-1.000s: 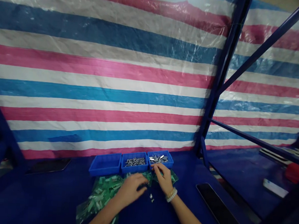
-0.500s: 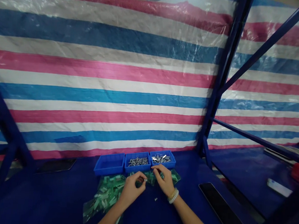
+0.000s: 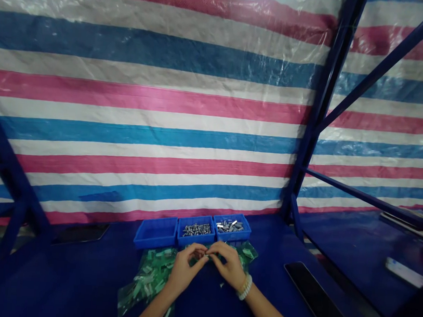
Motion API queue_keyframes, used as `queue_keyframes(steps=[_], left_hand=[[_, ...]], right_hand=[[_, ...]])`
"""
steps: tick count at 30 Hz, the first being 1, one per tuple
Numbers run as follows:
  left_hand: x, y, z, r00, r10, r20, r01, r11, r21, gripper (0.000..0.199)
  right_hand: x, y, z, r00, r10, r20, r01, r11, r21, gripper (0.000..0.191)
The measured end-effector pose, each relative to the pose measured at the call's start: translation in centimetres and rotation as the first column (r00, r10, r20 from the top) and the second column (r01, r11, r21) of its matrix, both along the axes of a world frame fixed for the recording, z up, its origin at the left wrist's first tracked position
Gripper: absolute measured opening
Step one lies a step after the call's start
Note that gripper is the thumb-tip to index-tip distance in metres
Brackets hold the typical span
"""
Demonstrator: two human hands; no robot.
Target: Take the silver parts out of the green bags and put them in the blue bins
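Note:
Fingertips of my left hand (image 3: 185, 268) are pinched on a small shiny metal part, mostly hidden by the fingers. Against them come the pinched fingertips of my right hand (image 3: 228, 266), which wears a pale beaded bracelet (image 3: 246, 287); whether these hold a piece of their own is too small to make out. Under and left of my left hand lies a clear bag of green and whitish pieces (image 3: 150, 275). Behind the hands, a blue bin of small metal parts (image 3: 196, 229) stands beside a blue bin of silvery pieces (image 3: 231, 226).
A blue bin (image 3: 156, 233) with nothing visible inside stands at the row's left. One tiny loose part (image 3: 222, 285) lies on the blue table (image 3: 91, 275). A dark phone-like slab (image 3: 321, 299) is at right, another dark flat device (image 3: 81, 233) at left. Blue metal posts (image 3: 301, 160) frame the table.
My right hand has come back from near the right-hand bin and down to the left, so its fingertips now meet those of my left hand. The view has shifted slightly.

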State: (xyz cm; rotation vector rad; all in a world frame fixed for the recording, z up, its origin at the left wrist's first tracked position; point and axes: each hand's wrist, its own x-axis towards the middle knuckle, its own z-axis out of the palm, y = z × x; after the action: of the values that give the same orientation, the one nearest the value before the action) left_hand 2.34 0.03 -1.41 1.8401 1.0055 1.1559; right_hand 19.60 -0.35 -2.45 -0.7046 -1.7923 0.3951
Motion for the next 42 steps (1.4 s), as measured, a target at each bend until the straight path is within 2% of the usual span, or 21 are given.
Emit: queue_keyframes(steps=[8, 13, 16, 19, 22, 24, 27, 29, 32, 34, 35, 36, 39, 42], left_hand=[[0.3, -0.4, 0.3, 1.0, 0.012, 0.016, -0.011, 1.0, -0.009, 0.014], [0.4, -0.2, -0.1, 0.995, -0.006, 0.096, 0.008, 1.0, -0.022, 0.018], [0.5, -0.4, -0.4, 0.994, 0.022, 0.105, -0.025, 0.999, 0.032, 0.017], [0.5, -0.7, -0.5, 0.995, 0.089, 0.051, -0.095, 0.986, 0.134, 0.016], [0.2, -0.2, 0.3, 0.987, 0.159, -0.033, -0.144, 0.953, 0.267, 0.015], [-0.1, 1.4, 1.6, 0.974, 0.212, -0.077, -0.173, 0.921, 0.35, 0.015], [-0.5, 4.6, 3.6, 0.949, 0.283, -0.139, -0.202, 0.884, 0.422, 0.016], [-0.4, 5.9, 4.2, 0.927, 0.319, -0.197, -0.21, 0.876, 0.434, 0.023], [0.6, 4.5, 3.2, 0.906, 0.274, -0.322, -0.129, 0.904, 0.407, 0.032], [1.6, 1.9, 1.6, 0.873, 0.139, -0.468, 0.021, 0.947, 0.32, 0.02], [2.1, 0.5, 0.8, 0.83, 0.043, -0.556, 0.114, 0.963, 0.244, 0.014], [2.6, -0.8, -0.1, 0.793, -0.009, -0.609, 0.156, 0.97, 0.189, 0.014], [3.5, -3.0, -1.7, 0.746, -0.053, -0.664, 0.207, 0.966, 0.156, 0.014], [3.2, -2.8, -1.8, 0.792, -0.083, -0.605, 0.216, 0.965, 0.15, 0.014]], right_hand=[[0.6, 0.1, 0.3, 0.99, 0.015, 0.138, -0.02, 0.999, 0.037, 0.015], [0.6, 0.0, 0.4, 0.994, -0.024, 0.105, 0.026, 1.0, -0.013, 0.01], [0.2, -0.1, 0.1, 0.996, -0.031, 0.088, 0.038, 0.996, -0.076, 0.013], [-0.3, 0.1, -0.4, 0.992, 0.031, 0.118, -0.019, 0.995, -0.1, 0.02], [-0.5, 0.4, -0.7, 0.987, 0.077, 0.139, -0.064, 0.993, -0.097, 0.024], [-0.2, 0.7, -0.7, 0.993, 0.055, 0.106, -0.044, 0.994, -0.095, 0.024], [0.8, 1.3, -0.6, 0.998, -0.06, 0.022, 0.062, 0.993, -0.097, 0.024], [1.5, 1.7, -0.6, 0.988, -0.153, -0.025, 0.15, 0.984, -0.098, 0.024], [2.4, 2.3, -0.6, 0.963, -0.261, -0.074, 0.252, 0.962, -0.108, 0.024], [2.7, 2.5, -0.6, 0.945, -0.311, -0.098, 0.299, 0.947, -0.121, 0.023], [2.8, 2.6, -0.7, 0.938, -0.329, -0.107, 0.315, 0.941, -0.126, 0.023], [2.8, 2.6, -0.7, 0.933, -0.341, -0.115, 0.326, 0.937, -0.128, 0.023], [2.7, 2.4, -0.7, 0.932, -0.341, -0.118, 0.326, 0.936, -0.131, 0.023], [2.4, 2.2, -0.6, 0.937, -0.331, -0.115, 0.317, 0.94, -0.123, 0.023]])
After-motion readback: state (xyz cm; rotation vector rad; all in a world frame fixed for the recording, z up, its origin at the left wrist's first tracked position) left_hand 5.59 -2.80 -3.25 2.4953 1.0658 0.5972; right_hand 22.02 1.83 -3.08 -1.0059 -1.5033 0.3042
